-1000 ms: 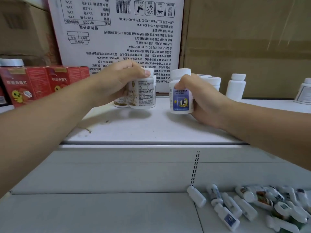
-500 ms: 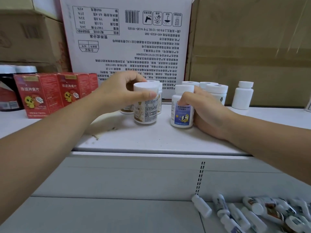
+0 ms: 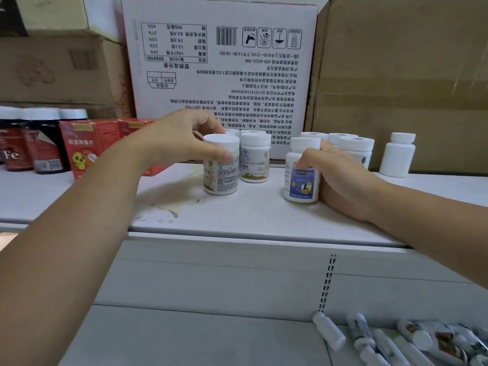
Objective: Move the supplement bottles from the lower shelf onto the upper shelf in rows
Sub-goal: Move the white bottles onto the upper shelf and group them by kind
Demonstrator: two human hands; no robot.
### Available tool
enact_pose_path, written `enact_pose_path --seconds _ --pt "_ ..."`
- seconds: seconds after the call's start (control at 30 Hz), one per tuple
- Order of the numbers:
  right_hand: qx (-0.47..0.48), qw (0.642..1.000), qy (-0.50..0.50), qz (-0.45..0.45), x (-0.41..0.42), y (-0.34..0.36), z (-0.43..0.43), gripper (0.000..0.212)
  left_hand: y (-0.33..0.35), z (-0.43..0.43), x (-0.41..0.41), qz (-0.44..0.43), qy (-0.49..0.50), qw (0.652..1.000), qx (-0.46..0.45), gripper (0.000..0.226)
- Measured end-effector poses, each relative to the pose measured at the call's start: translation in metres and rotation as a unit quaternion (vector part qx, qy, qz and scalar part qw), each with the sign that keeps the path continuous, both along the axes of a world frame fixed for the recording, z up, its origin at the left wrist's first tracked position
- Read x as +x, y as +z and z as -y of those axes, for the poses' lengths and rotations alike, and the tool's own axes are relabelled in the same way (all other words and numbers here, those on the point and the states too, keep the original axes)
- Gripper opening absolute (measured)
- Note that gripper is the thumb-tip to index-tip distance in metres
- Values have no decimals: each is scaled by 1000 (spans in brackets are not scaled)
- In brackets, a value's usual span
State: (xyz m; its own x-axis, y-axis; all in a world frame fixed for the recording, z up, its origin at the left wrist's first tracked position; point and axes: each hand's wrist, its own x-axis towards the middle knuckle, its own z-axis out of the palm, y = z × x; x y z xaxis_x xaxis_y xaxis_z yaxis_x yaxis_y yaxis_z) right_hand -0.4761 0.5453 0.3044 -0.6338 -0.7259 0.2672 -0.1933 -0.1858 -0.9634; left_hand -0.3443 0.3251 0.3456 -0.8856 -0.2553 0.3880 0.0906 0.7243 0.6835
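Supplement bottles stand upright on the upper shelf [image 3: 264, 217], and both hands are on one each. The left hand [image 3: 182, 138] has its thumb [image 3: 224, 155] across the front of a white-capped bottle with a gold-printed label [image 3: 220, 167], the other fingers curled behind the cap, so it is grasping that bottle, which rests on the shelf surface. Just beside it to the right stands a matching bottle [image 3: 254, 158], with more caps visible behind. The right hand [image 3: 340, 178] wraps the side of a bottle with a blue label [image 3: 301, 178], fingertips [image 3: 299, 161] pressed on its front, the heel of the hand lying on the shelf. Behind that hand are further white bottles [image 3: 356, 149], and a plain white one [image 3: 397, 154] stands apart to the right. Red boxes [image 3: 87, 146] and dark jars [image 3: 29, 143] sit to the left; a printed white carton [image 3: 219, 62] and brown cartons [image 3: 401, 83] stand behind. Down on the lower shelf [image 3: 184, 336], small bottles [image 3: 383, 339] lie on their sides in a loose heap at the right.
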Motion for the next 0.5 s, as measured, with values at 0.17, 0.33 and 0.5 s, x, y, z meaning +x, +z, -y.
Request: enact_pose_path --seconds 0.17,0.33,0.5 --pt "12 1000 -1 3 0 1 -1 28 0 4 2 7 44 998 -46 78" --pt "16 1000 3 -5 0 0 0 34 0 7 1 -4 58 997 -51 92" --pt "23 999 -8 -23 3 1 0 34 1 -3 2 -105 89 984 -110 52"
